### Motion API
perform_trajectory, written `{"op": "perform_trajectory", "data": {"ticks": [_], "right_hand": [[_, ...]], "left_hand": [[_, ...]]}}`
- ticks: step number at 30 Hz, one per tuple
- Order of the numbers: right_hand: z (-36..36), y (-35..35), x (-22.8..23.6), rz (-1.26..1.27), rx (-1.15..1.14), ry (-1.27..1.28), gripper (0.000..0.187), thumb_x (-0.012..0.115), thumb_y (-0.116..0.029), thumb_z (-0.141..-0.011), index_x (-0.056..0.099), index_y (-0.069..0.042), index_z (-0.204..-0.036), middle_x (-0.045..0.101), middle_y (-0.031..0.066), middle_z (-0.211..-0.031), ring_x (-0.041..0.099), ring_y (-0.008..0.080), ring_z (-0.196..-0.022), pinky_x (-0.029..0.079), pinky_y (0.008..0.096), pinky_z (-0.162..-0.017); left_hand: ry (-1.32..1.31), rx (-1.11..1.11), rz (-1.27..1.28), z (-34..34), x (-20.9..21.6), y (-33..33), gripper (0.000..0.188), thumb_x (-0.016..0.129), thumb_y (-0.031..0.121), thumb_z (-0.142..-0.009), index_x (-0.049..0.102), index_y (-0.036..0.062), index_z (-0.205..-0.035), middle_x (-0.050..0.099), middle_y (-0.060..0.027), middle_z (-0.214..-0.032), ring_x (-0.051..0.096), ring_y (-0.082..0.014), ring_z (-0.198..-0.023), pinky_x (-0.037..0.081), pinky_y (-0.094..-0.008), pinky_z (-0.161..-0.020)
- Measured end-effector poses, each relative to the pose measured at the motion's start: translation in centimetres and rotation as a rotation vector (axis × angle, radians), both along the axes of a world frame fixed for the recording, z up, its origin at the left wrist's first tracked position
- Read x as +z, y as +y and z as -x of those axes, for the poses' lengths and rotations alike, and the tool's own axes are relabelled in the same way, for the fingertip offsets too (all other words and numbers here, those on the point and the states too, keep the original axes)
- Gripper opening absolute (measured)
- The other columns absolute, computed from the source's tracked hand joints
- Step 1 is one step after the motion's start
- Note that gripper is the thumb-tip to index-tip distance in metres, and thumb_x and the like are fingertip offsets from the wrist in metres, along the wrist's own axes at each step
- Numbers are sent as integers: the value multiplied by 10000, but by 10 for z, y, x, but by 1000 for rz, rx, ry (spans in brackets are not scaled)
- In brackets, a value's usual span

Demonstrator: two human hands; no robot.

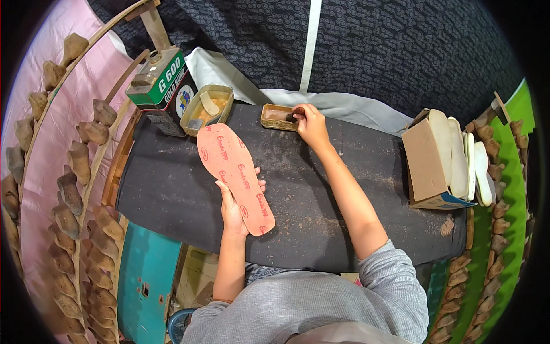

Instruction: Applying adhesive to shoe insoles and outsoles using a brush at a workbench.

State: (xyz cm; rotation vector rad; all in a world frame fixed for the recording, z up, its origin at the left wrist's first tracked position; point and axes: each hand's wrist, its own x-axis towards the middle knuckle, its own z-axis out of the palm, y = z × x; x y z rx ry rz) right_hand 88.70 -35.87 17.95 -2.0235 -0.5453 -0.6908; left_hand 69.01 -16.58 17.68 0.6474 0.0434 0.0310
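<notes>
My left hand (232, 211) grips a salmon-coloured shoe insole (235, 163) with red printing on its face. The insole stands over the table at a slant, heel end toward me, with the fingers behind it and the thumb along its left edge. Farther off, my right hand (313, 127) is closed at the right end of a small rectangular tray (276, 125) with brownish contents. Its fingertips pinch a small dark piece (295, 114) over the tray's edge; what kind of thing it is cannot be made out.
A dark cloth-covered table (298, 200) carries scattered crumbs. At the back left stand a green-and-black metal can (161, 86) and a yellowish tub (207, 112) with a pale flat piece inside. A cardboard box (427, 163) of white soles sits right. Racks of wooden shoe lasts (69, 192) flank both sides.
</notes>
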Motion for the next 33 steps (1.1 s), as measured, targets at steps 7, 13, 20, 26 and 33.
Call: {"op": "perform_trajectory", "data": {"ticks": [7,13,20,26,33], "right_hand": [[5,5,4,-38,33,-77,284,497,179,-723,586,1,-926,619,135,-884,676,238,-775,550,320,-711],[26,-4,21,-72,-5,-126,328,499,183,-713,605,-18,-949,620,118,-900,670,218,-812,541,312,-710],[114,1,72,-186,155,-228,412,469,213,-648,642,-8,-951,629,125,-920,650,153,-750,537,246,-631],[198,2,87,-130,582,-291,296,667,55,-602,673,7,-894,660,123,-832,657,262,-697,538,331,-619],[222,6,72,-42,718,-364,231,708,-68,-691,658,25,-897,645,129,-858,656,266,-696,539,327,-581]], "left_hand": [[17,25,3,1,-2,10,782,201,652,-918,378,41,-1373,562,-169,-1231,629,-234,-920,553,-337,-787],[-39,40,66,-1,2,6,786,245,660,-908,359,43,-1383,554,-172,-1235,631,-236,-909,561,-345,-782],[-83,79,64,-7,11,6,746,279,641,-925,337,67,-1398,526,-158,-1268,620,-228,-913,566,-365,-768],[-156,102,109,-16,27,11,747,258,652,-923,315,87,-1408,499,-127,-1300,595,-218,-859,561,-370,-735],[-219,277,24,-23,50,5,766,335,676,-896,322,94,-1393,498,-98,-1274,563,-210,-868,525,-377,-724]]}}
